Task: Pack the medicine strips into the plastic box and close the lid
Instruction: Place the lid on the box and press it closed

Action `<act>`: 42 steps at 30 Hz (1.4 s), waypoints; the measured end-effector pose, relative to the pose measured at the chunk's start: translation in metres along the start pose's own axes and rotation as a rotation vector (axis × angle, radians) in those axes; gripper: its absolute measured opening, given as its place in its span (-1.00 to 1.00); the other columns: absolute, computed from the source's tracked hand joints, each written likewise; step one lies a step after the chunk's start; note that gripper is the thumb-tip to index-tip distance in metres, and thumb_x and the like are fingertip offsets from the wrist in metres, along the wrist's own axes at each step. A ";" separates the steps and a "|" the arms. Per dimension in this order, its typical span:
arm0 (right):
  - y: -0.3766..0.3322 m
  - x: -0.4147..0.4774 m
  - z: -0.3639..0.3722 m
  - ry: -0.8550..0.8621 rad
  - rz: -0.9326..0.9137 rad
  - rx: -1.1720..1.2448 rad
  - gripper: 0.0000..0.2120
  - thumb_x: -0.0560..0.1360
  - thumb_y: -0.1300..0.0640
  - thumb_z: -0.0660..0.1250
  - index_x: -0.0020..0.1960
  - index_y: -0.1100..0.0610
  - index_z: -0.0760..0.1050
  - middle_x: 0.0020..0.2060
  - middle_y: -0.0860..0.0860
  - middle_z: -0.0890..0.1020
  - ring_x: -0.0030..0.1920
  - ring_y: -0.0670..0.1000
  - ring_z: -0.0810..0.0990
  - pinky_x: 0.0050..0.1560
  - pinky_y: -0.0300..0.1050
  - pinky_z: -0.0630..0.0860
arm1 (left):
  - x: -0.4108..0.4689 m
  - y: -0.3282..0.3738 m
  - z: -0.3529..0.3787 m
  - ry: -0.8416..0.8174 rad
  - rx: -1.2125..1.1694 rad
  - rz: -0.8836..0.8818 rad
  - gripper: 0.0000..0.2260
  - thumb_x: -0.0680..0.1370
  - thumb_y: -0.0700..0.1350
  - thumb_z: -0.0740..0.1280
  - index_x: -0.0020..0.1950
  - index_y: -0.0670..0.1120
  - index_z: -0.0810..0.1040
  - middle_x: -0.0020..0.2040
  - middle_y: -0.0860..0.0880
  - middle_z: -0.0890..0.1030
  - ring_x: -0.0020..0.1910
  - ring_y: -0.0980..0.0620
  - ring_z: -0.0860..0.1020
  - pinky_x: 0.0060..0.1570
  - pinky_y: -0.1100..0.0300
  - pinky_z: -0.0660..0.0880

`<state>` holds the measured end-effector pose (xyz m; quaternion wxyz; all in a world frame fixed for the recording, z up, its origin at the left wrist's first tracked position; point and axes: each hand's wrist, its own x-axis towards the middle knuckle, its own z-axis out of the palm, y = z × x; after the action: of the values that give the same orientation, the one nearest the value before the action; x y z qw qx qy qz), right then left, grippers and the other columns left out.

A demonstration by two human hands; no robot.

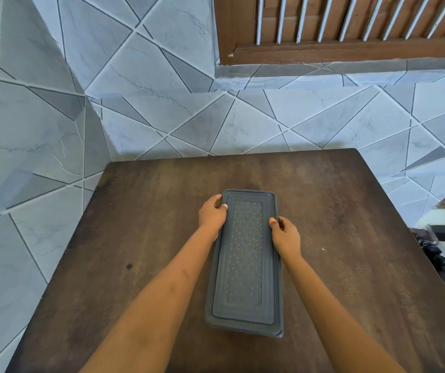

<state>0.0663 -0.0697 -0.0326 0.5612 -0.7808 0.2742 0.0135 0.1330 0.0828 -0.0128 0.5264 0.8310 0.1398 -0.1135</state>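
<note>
The grey plastic box (245, 262) lies lengthwise between both hands on the dark wooden table (350, 238), lid (244, 254) seated on top, the left hand (212, 215) and right hand (285, 235) each curled around a long edge, thumbs pressing down

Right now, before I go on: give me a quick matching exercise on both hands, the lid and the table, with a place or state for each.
Things:
1. left hand
2. right hand
3. lid
4. table

Places or states:
A. dark brown wood, under the box
B. grips the box's long left edge, near the far end
C. grey, dimpled, on top of the box
D. grips the box's long right edge

Pairs: 1-B, 2-D, 3-C, 4-A
</note>
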 end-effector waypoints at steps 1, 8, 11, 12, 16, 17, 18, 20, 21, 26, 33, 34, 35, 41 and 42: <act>-0.001 0.011 0.001 -0.002 -0.014 -0.005 -0.67 0.58 0.02 0.15 0.19 0.24 0.43 0.13 0.21 0.53 0.09 0.12 0.49 0.04 -0.06 0.39 | 0.008 0.003 0.003 0.004 -0.015 -0.013 -0.63 0.59 -0.15 0.21 0.41 -0.07 0.36 0.40 -0.09 0.41 0.35 -0.07 0.41 0.32 0.12 0.34; -0.022 0.055 0.008 0.008 -0.068 -0.049 -0.61 0.60 0.00 0.09 0.29 0.22 0.39 0.22 0.23 0.47 0.12 0.18 0.50 0.11 -0.01 0.40 | 0.034 0.004 0.018 0.010 -0.126 -0.058 -0.69 0.62 -0.02 0.13 0.27 -0.10 0.49 0.30 -0.09 0.51 0.27 -0.09 0.46 0.25 0.08 0.39; -0.021 0.068 0.011 0.039 -0.055 0.007 -0.66 0.59 -0.01 0.11 0.14 0.21 0.47 0.09 0.20 0.53 -0.05 0.10 0.48 -0.04 -0.09 0.34 | 0.043 0.001 0.020 -0.014 -0.234 -0.104 -0.75 0.61 -0.04 0.17 0.16 -0.11 0.55 0.14 -0.07 0.57 0.10 -0.01 0.50 0.09 0.14 0.41; -0.020 0.071 0.012 0.038 -0.045 0.018 -0.69 0.59 0.00 0.11 0.08 0.22 0.47 0.05 0.17 0.52 -0.07 0.07 0.45 -0.06 -0.09 0.32 | 0.044 0.001 0.020 -0.009 -0.256 -0.118 -0.76 0.61 -0.05 0.18 0.14 -0.12 0.56 0.08 -0.06 0.56 0.05 0.01 0.49 0.05 0.17 0.41; -0.022 0.084 0.011 0.041 -0.039 0.056 -0.78 0.57 0.08 0.18 -0.09 0.22 0.46 -0.08 0.12 0.49 -0.10 0.05 0.43 -0.12 -0.11 0.32 | 0.051 0.002 0.023 0.046 -0.364 -0.186 -0.80 0.58 -0.11 0.25 0.08 -0.16 0.61 -0.02 -0.04 0.57 -0.03 0.05 0.48 -0.07 0.21 0.40; -0.022 0.086 0.010 0.049 -0.037 0.072 -0.77 0.57 0.10 0.19 -0.06 0.26 0.49 -0.11 0.11 0.50 -0.10 0.04 0.43 -0.15 -0.13 0.33 | 0.051 0.004 0.024 0.057 -0.376 -0.201 -0.80 0.57 -0.12 0.26 0.07 -0.17 0.61 -0.05 -0.03 0.57 -0.05 0.05 0.48 -0.12 0.24 0.40; -0.024 0.088 0.010 0.055 -0.039 0.083 -0.76 0.56 0.11 0.21 -0.04 0.29 0.51 -0.12 0.11 0.51 -0.11 0.04 0.44 -0.17 -0.14 0.34 | 0.052 0.006 0.024 0.065 -0.384 -0.214 -0.81 0.57 -0.13 0.27 0.05 -0.18 0.61 -0.09 -0.02 0.56 -0.06 0.05 0.47 -0.17 0.24 0.40; -0.024 0.089 0.009 0.058 -0.058 0.089 -0.77 0.55 0.12 0.22 -0.05 0.30 0.51 -0.14 0.11 0.52 -0.12 0.04 0.45 -0.13 -0.13 0.34 | 0.052 0.005 0.026 0.087 -0.398 -0.227 -0.85 0.56 -0.13 0.28 -0.02 -0.14 0.62 -0.13 -0.01 0.56 -0.07 0.04 0.47 -0.12 0.23 0.41; -0.023 0.089 0.009 0.062 -0.069 0.092 -0.79 0.55 0.12 0.23 -0.07 0.27 0.51 -0.14 0.11 0.52 -0.12 0.05 0.46 -0.11 -0.12 0.34 | 0.051 0.005 0.027 0.107 -0.392 -0.218 -0.86 0.56 -0.12 0.28 -0.08 -0.11 0.61 -0.15 0.00 0.56 -0.07 0.03 0.48 -0.08 0.21 0.40; -0.019 0.080 0.007 0.034 -0.074 0.136 -0.78 0.55 0.03 0.23 -0.05 0.17 0.53 -0.14 0.07 0.53 -0.11 0.02 0.47 -0.09 -0.11 0.37 | 0.037 0.003 0.024 0.086 -0.334 -0.144 -0.77 0.57 -0.06 0.27 0.08 -0.17 0.60 0.01 -0.06 0.58 0.02 0.05 0.47 -0.05 0.23 0.39; 0.007 0.036 -0.008 -0.056 0.099 0.378 -0.66 0.46 0.06 0.38 0.11 0.28 0.53 0.04 0.18 0.64 0.04 0.13 0.60 0.14 0.08 0.56 | -0.004 -0.025 0.000 -0.138 -0.449 -0.244 -0.68 0.56 -0.10 0.30 0.30 -0.12 0.47 0.10 -0.07 0.57 -0.02 0.03 0.54 -0.16 0.24 0.47; 0.010 0.029 -0.009 -0.056 0.126 0.412 -0.67 0.45 0.09 0.39 0.11 0.29 0.53 0.03 0.18 0.64 0.03 0.13 0.61 0.15 0.09 0.56 | -0.006 -0.030 -0.001 -0.138 -0.453 -0.254 -0.67 0.55 -0.10 0.31 0.31 -0.13 0.47 0.11 -0.08 0.57 0.00 0.02 0.53 -0.14 0.23 0.47; 0.012 0.026 -0.009 -0.053 0.151 0.452 -0.69 0.45 0.12 0.39 0.09 0.30 0.54 0.01 0.18 0.64 0.00 0.12 0.61 0.15 0.09 0.56 | -0.008 -0.032 -0.003 -0.132 -0.452 -0.258 -0.67 0.55 -0.11 0.31 0.30 -0.14 0.48 0.09 -0.09 0.57 -0.04 0.02 0.54 -0.16 0.23 0.46; 0.004 0.025 -0.007 -0.028 0.317 0.619 -0.92 0.43 0.24 0.41 -0.23 0.17 0.53 -0.27 0.05 0.60 -0.26 -0.02 0.56 0.03 0.01 0.57 | -0.008 -0.035 -0.001 -0.064 -0.483 -0.308 -0.81 0.50 -0.15 0.39 0.06 -0.21 0.59 -0.20 -0.04 0.60 -0.26 0.06 0.52 -0.27 0.22 0.45; 0.003 0.024 -0.007 -0.026 0.316 0.623 -0.91 0.42 0.24 0.41 -0.24 0.16 0.54 -0.27 0.05 0.60 -0.26 -0.03 0.56 -0.01 -0.02 0.58 | -0.009 -0.034 -0.001 -0.062 -0.506 -0.318 -0.88 0.49 -0.16 0.39 -0.03 -0.19 0.60 -0.22 -0.05 0.59 -0.27 0.06 0.52 -0.29 0.22 0.45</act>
<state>0.0831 -0.0868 -0.0407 0.7670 -0.5196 0.3756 0.0259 0.1126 0.0960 -0.0378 0.6965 0.6370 0.2760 -0.1815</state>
